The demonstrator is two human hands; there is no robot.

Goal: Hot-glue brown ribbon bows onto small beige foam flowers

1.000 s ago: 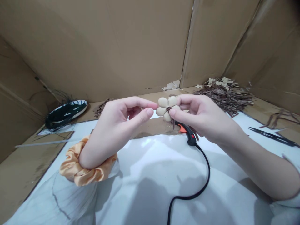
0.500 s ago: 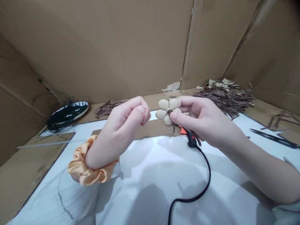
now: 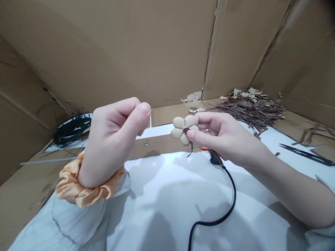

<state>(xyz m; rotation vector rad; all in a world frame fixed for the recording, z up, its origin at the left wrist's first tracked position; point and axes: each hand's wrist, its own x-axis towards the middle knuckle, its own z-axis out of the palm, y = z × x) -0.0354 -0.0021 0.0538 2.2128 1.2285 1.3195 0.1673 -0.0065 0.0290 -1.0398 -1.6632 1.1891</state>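
Between thumb and fingers of my right hand point(image 3: 222, 134) is a beige five-petal flower point(image 3: 179, 132) with a brown strip wound at its centre and a loose end hanging down. My left hand point(image 3: 117, 134), with an orange scrunchie point(image 3: 86, 190) at its wrist, is raised to the left of the flower and apart from it. Its fingers are curled with the thumb pressed on them; anything pinched there is too small to make out. Below my right hand lies a black-handled tool point(image 3: 214, 159) with an orange part, mostly hidden.
Brown strips point(image 3: 251, 111) with beige flowers are heaped at the back right. Black tweezers point(image 3: 306, 154) lie at the right. A plate with dark green strands point(image 3: 72, 129) stands at the left. A black cable point(image 3: 232, 205) crosses the white surface point(image 3: 167, 195).
My left hand has moved left and up, away from the flower. My right hand and the flower have shifted slightly down and left, covering more of the tool.
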